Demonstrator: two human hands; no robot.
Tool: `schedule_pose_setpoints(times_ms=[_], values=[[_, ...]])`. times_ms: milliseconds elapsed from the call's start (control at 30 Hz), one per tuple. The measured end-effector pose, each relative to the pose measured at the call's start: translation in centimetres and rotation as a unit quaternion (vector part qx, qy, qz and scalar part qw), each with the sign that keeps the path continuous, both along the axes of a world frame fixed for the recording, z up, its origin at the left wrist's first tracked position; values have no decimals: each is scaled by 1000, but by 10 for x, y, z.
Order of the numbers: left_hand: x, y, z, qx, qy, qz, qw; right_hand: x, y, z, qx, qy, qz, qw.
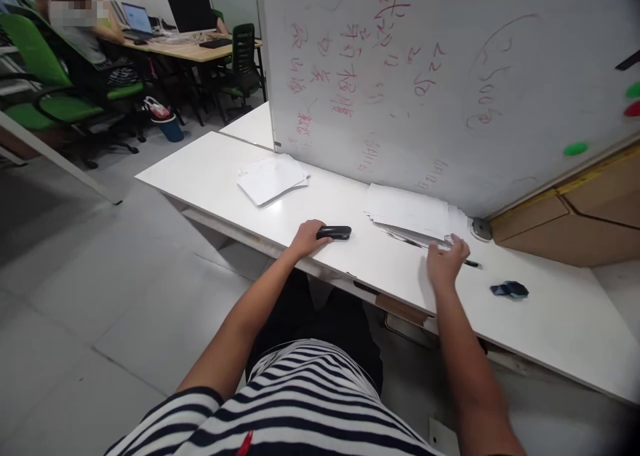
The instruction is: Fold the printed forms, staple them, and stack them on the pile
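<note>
My left hand (309, 239) is closed around the rear end of a black stapler (335, 232) near the front edge of the white desk (350, 263). Farther right, my right hand (447, 259) reaches to the near edge of a stack of white paper (410, 209). Its fingers are bent at the corner of the top sheets, which look slightly lifted. A dark pen (473, 264) lies partly hidden behind that hand. On the left part of the desk rests another pile of white sheets (273, 179), loosely squared.
A whiteboard (330, 76) with red writing stands along the desk's back. Cardboard boxes (540, 226) sit at the right rear, and a dark strapped object (510, 289) lies on the right. Across the room a person (80, 29) sits in a green chair near a blue bin (170, 128).
</note>
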State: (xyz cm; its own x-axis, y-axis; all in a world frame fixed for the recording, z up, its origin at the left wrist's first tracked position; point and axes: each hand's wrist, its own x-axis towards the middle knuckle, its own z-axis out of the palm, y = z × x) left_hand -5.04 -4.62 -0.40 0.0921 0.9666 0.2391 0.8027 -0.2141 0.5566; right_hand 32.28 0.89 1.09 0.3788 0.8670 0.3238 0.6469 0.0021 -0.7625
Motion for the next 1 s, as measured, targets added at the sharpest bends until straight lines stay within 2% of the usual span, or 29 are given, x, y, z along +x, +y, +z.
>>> schedule_pose_setpoints(times_ms=[100,200,333,400,467,533,600,667,733,833,1000], values=[[-2,-2,0,11,18,-34,999,-6,-44,-22,-53,-105,85,989],[0,-5,0,18,28,-67,997,-18,-79,-37,-127,-244,152,949],[-1,-1,6,8,-43,-52,998,-37,-99,-43,-144,-313,92,934],[-14,13,14,7,-102,-1,995,-42,-100,-40,-161,-311,82,933],[-39,33,22,29,-99,84,991,-44,-98,-37,-181,-304,90,931],[-71,52,28,72,-10,182,981,-43,-97,-34,-190,-303,92,929],[-102,62,27,44,83,241,966,-44,-97,-32,-192,-306,90,928],[-123,61,21,14,131,280,951,-45,-97,-31,-192,-307,85,928],[-132,53,12,26,155,308,938,-47,-98,-31,-193,-306,82,929],[-131,43,4,37,174,329,928,-48,-98,-32,-190,-310,75,929],[-128,42,3,21,137,376,916,-47,-98,-35,-174,-321,66,928]])
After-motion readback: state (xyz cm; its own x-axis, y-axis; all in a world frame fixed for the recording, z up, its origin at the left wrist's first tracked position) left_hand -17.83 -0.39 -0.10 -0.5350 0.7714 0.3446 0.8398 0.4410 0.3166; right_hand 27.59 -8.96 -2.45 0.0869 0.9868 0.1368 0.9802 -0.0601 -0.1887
